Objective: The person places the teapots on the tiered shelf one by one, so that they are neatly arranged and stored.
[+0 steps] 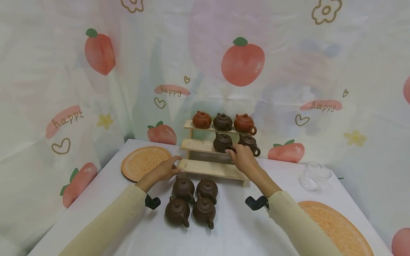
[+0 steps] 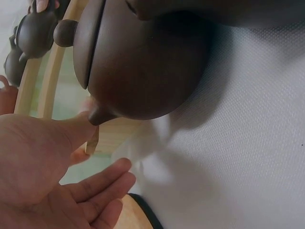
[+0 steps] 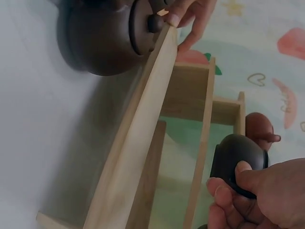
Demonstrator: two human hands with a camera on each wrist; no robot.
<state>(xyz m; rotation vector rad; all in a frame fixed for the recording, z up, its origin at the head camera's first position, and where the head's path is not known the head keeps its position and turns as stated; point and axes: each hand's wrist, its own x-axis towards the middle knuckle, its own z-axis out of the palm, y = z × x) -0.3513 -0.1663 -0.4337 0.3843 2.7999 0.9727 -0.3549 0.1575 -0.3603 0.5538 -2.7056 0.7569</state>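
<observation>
In the head view a three-step wooden rack [image 1: 211, 168] stands at the back of the table. My left hand [image 1: 164, 169] pinches the left end of its lowest shelf between thumb and index finger; the other fingers [image 2: 102, 183] extend loosely. My right hand [image 1: 245, 158] holds a dark brown teapot [image 1: 222, 143] by its handle at the middle shelf. To its right on that shelf is another dark teapot [image 1: 248, 141]. The top shelf carries a reddish teapot [image 1: 201, 121], a dark teapot [image 1: 222, 122] and a second reddish teapot [image 1: 244, 123].
Several dark brown teapots [image 1: 183, 188] stand clustered on the white table [image 1: 237, 227] before the rack. An orange round mat [image 1: 145, 161] lies at left, another [image 1: 336, 227] at right. A clear glass bowl [image 1: 315, 176] stands near the right edge. Printed cloth walls surround the table.
</observation>
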